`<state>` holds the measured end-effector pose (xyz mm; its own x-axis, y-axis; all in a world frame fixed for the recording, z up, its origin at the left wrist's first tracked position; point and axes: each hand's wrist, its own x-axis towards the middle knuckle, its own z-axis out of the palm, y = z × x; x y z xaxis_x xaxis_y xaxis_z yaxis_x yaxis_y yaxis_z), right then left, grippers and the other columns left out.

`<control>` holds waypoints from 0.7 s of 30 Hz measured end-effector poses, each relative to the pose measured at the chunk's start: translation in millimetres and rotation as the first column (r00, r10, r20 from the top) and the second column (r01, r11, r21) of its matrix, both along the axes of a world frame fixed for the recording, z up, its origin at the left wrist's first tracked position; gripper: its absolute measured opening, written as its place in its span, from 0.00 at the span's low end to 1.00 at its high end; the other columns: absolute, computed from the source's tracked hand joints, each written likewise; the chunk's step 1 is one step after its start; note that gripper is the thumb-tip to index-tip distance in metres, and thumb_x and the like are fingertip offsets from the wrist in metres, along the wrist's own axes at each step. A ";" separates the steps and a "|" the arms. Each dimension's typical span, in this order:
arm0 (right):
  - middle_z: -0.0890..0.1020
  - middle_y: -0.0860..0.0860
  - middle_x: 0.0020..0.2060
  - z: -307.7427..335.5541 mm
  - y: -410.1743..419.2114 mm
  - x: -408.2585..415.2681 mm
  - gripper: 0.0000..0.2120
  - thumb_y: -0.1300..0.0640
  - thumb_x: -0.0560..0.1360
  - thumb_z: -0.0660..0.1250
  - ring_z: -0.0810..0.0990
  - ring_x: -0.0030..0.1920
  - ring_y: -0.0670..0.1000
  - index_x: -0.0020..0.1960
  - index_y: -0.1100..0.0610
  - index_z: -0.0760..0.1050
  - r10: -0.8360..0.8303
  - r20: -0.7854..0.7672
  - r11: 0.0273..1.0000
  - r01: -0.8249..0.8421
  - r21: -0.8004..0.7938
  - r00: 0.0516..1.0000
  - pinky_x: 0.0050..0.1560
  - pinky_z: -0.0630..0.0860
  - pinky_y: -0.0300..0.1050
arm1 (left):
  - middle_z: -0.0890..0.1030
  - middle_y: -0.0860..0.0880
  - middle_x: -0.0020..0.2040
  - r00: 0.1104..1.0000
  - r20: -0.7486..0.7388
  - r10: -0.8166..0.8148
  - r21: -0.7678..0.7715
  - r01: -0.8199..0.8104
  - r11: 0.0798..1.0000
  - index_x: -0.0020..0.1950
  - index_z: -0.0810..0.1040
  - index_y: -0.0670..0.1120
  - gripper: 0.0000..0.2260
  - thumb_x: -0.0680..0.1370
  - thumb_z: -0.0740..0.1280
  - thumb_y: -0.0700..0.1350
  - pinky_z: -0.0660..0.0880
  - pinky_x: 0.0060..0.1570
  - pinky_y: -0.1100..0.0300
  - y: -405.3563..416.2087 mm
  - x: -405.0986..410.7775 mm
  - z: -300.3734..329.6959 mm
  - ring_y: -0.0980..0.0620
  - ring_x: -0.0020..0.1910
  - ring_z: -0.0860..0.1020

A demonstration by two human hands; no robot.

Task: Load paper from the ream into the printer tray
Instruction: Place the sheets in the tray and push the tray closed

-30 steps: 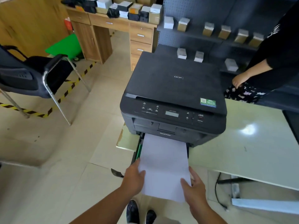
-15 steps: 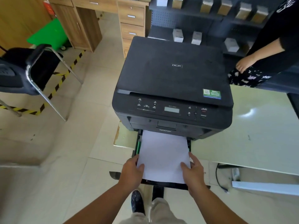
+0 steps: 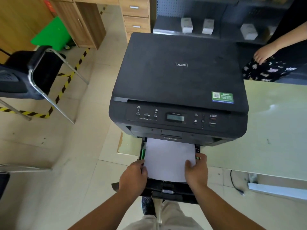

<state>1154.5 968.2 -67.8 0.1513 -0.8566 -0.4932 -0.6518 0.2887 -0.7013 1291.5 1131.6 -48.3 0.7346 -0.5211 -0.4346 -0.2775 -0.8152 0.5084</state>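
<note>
The paper (image 3: 167,159) has been slid deeper into the tray (image 3: 174,190), edges pinched by the fingers (image 3: 188,163) of both hands (corners could buckle if skewed).

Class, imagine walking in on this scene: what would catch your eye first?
A big black printer fills the centre, standing on a pale table. Below it, a white paper stack lies in the pulled-out tray, with the left hand and right hand at its sides.
</note>
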 end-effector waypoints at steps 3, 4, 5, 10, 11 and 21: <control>0.83 0.51 0.46 1.9 -0.3 -6.9 0.14 0.51 0.77 0.67 0.82 0.39 0.54 0.61 0.52 0.72 0.181 -0.223 0.960 -0.222 -0.173 0.958 0.36 0.75 0.45 | 0.82 0.52 0.52 0.980 0.187 -0.061 0.133 0.036 0.990 0.59 0.77 0.53 0.12 0.78 0.58 0.47 0.70 0.38 0.57 -4.2 1.7 8.8 0.47 0.47 0.80; 0.82 0.50 0.47 2.9 -2.5 -9.2 0.13 0.50 0.76 0.67 0.82 0.40 0.54 0.59 0.52 0.74 0.223 -0.316 0.923 -0.304 -0.237 0.922 0.33 0.72 0.43 | 0.82 0.52 0.50 0.978 0.203 -0.052 0.135 0.025 0.991 0.56 0.78 0.53 0.11 0.78 0.59 0.47 0.70 0.37 0.57 -6.1 3.9 10.5 0.47 0.45 0.80; 0.81 0.50 0.47 4.6 -5.6 -11.6 0.12 0.49 0.75 0.68 0.81 0.40 0.54 0.56 0.52 0.76 0.239 -0.373 0.891 -0.356 -0.283 0.896 0.32 0.69 0.42 | 0.82 0.52 0.49 0.976 0.212 -0.043 0.129 0.016 0.992 0.53 0.78 0.52 0.10 0.78 0.59 0.47 0.70 0.36 0.57 -7.8 6.7 11.6 0.47 0.44 0.80; 0.77 0.48 0.45 5.5 -21.3 -29.0 0.12 0.49 0.71 0.74 0.79 0.40 0.54 0.48 0.53 0.75 0.217 -0.375 0.918 -0.319 -0.234 0.901 0.34 0.71 0.45 | 0.80 0.51 0.46 0.980 0.199 -0.019 0.072 0.005 0.997 0.49 0.79 0.50 0.07 0.78 0.61 0.46 0.73 0.34 0.57 -8.6 14.3 2.2 0.48 0.39 0.78; 0.78 0.48 0.43 3.8 -21.9 -32.9 0.11 0.49 0.71 0.74 0.79 0.39 0.54 0.47 0.53 0.75 0.221 -0.363 0.926 -0.311 -0.211 0.905 0.34 0.72 0.46 | 0.80 0.51 0.46 0.982 0.187 -0.007 0.061 -0.005 0.998 0.48 0.79 0.50 0.06 0.78 0.62 0.46 0.74 0.35 0.56 -9.2 14.1 1.9 0.48 0.39 0.78; 0.83 0.52 0.35 -5.7 -21.2 -39.7 0.05 0.57 0.74 0.72 0.81 0.37 0.55 0.42 0.58 0.80 0.174 -0.262 0.970 -0.211 -0.121 0.949 0.37 0.75 0.45 | 0.76 0.45 0.41 0.983 0.181 0.002 0.009 -0.004 1.000 0.47 0.77 0.42 0.06 0.77 0.63 0.43 0.76 0.37 0.53 -14.9 2.1 -1.6 0.46 0.35 0.75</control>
<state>1114.8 947.0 -73.5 0.2093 -0.8885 -0.4083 -0.8431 0.0475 -0.5357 1293.6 1116.7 -50.0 0.8029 -0.5156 -0.2990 -0.3620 -0.8204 0.4427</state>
